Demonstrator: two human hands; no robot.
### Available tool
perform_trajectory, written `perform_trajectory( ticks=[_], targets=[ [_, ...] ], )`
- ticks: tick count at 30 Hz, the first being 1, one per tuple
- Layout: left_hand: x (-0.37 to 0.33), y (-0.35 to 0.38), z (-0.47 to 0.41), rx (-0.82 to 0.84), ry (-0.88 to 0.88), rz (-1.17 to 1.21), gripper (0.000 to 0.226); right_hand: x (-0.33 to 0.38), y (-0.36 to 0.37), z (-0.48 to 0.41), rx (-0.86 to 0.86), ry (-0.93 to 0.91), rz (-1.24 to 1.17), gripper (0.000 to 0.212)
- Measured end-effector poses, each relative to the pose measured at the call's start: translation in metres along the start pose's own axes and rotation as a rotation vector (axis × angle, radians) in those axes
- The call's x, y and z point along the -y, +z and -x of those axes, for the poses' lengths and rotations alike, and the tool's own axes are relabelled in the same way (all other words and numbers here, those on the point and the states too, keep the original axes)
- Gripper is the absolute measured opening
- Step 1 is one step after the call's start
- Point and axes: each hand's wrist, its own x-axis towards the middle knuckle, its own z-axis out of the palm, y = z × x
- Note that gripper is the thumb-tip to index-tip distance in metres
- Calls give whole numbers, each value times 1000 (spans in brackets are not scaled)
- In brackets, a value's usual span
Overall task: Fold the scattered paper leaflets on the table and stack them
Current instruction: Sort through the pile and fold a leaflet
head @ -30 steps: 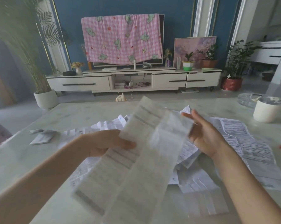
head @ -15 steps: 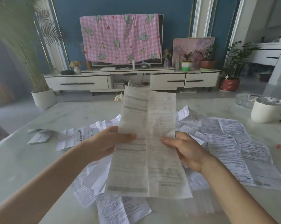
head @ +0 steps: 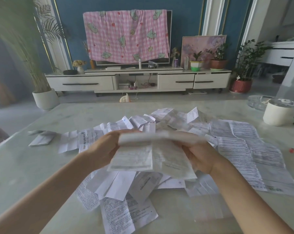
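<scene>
I hold one printed leaflet (head: 142, 157) in the air above the pile, its top half bent over toward me along a blurred fold at the upper edge. My left hand (head: 102, 149) grips the leaflet's left side and my right hand (head: 200, 156) grips its right side. Under and behind them a loose heap of unfolded leaflets (head: 173, 122) covers the middle of the pale table (head: 24, 166). A large creased sheet (head: 254, 154) lies flat to the right. A small folded leaflet (head: 41, 140) rests apart at the left.
A white round container (head: 278, 114) stands at the table's back right, with a glass dish (head: 259, 102) behind it. A small red object (head: 291, 150) lies near the right edge. Beyond the table are a TV cabinet (head: 137, 80) and potted plants.
The leaflet was held upright and full length half a second ago; its top half has now come down toward me, and both hands have moved a little lower.
</scene>
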Motion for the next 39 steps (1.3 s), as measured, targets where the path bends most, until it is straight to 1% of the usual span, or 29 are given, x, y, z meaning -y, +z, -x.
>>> perform_trajectory(
  ticks=[2, 3, 6, 7, 8, 9, 11, 13, 15, 16, 18, 19, 22, 24, 28, 31, 33, 36, 38, 39],
  targets=[
    [4, 0, -1, -2, -31, 53, 24, 0, 1, 1, 6, 10, 45, 46],
    [7, -2, -3, -7, -48, 111, 23, 0, 1, 0, 3, -3, 91, 51],
    [11, -6, -5, -31, -116, 284, 32, 0, 1, 1, -29, -75, 254, 54],
    [13, -8, -7, -14, -144, 294, 41, 1, 0, 1, -44, -99, 312, 55],
    [12, -7, -5, 0, -181, 271, 49, 2, 0, 2, -55, -123, 369, 57],
    [13, -7, -5, 46, -199, 222, 50, 3, 0, 3, -68, -145, 416, 58],
    [14, -5, -2, 123, -203, 113, 36, 3, 0, 4, -92, -175, 492, 58],
    [20, -4, -2, 126, -168, 29, 26, 1, 0, 4, -115, -184, 525, 55],
    [24, -4, -3, 67, -129, 21, 22, 0, 1, 2, -125, -184, 477, 48],
    [24, -3, -3, 28, -117, 38, 21, -1, 1, 2, -133, -162, 410, 42],
    [24, -2, -5, -41, -105, 48, 21, -1, 0, 2, -150, -70, 253, 31],
    [24, -2, -6, -74, -98, 45, 21, -2, -1, 2, -127, -17, 213, 26],
    [23, 0, -8, -179, -69, 22, 20, -6, -4, 4, 0, 101, 207, 32],
    [24, -1, -9, -240, -45, -14, 21, -7, -2, 5, 29, 102, 220, 31],
    [25, -1, -10, -308, -3, -100, 24, -4, 0, 5, -54, 26, 386, 36],
    [23, 1, -10, -350, 38, -154, 32, -1, -1, 7, -46, 12, 467, 31],
    [21, 3, -9, -380, 57, -163, 37, 2, -1, 6, -69, 8, 380, 26],
    [23, 9, -7, -382, 113, -188, 29, 4, 0, 3, -142, -11, 107, 31],
    [24, 17, -3, -408, 174, -202, 26, 3, 2, 0, -248, -36, 121, 48],
    [25, 19, -2, -421, 201, -215, 26, 1, 4, 0, -316, -46, 155, 50]
  ],
)
